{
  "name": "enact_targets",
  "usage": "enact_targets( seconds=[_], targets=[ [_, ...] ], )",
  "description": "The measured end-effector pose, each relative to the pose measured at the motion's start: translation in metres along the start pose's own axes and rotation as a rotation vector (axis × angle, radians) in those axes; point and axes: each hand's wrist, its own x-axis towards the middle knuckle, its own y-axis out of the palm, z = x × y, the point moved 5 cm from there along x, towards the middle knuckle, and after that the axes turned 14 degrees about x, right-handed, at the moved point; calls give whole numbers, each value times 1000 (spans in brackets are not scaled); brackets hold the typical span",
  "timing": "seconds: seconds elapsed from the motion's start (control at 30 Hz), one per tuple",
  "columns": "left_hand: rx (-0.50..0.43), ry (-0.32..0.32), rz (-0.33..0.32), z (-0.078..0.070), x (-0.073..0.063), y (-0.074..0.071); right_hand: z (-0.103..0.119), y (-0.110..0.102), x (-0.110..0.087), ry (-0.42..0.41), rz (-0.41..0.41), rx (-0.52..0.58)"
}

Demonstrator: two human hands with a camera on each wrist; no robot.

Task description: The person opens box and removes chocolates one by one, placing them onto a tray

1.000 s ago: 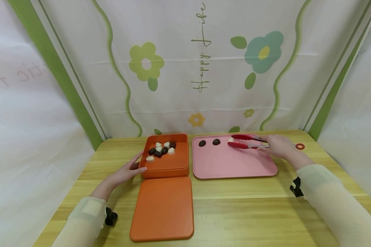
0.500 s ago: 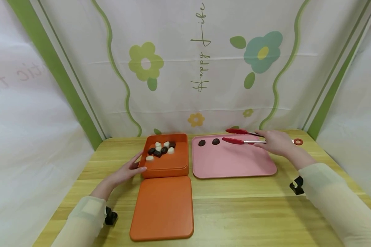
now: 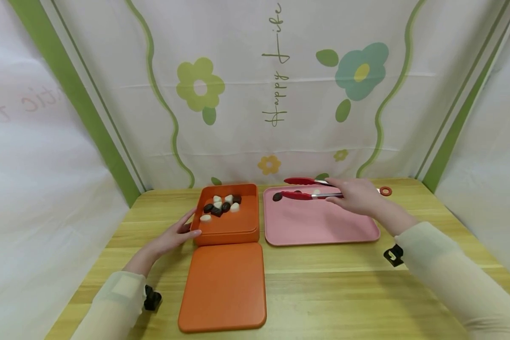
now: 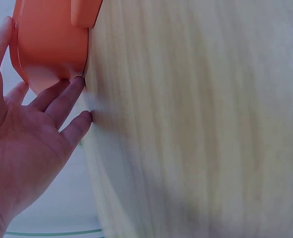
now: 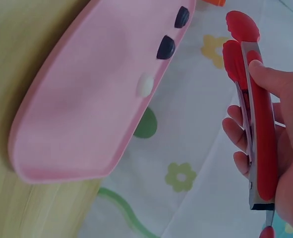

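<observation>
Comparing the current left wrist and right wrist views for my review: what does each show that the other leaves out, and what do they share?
Only left wrist: the left hand, fingers touching the orange box.

Only right wrist: the right hand holding the red tongs, and the pink tray with two dark pieces and one white piece.

Both: the wooden tabletop and something orange, though the right wrist's orange patch is too small to identify.

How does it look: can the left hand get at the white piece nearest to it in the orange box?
Probably yes: the left hand touches the orange box near that white piece, the orange lid lies off, and the open top leaves the way free.
</observation>
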Motion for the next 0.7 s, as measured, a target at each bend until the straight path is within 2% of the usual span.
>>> enact_targets(
  seconds=[0.47, 0.7],
  targets=[
    [-7, -8, -3, -1, 0, 0, 35, 9, 24, -113, -35, 57],
    [2, -11, -1, -1, -1, 0, 57, 18, 37, -166, -23, 62]
  ],
)
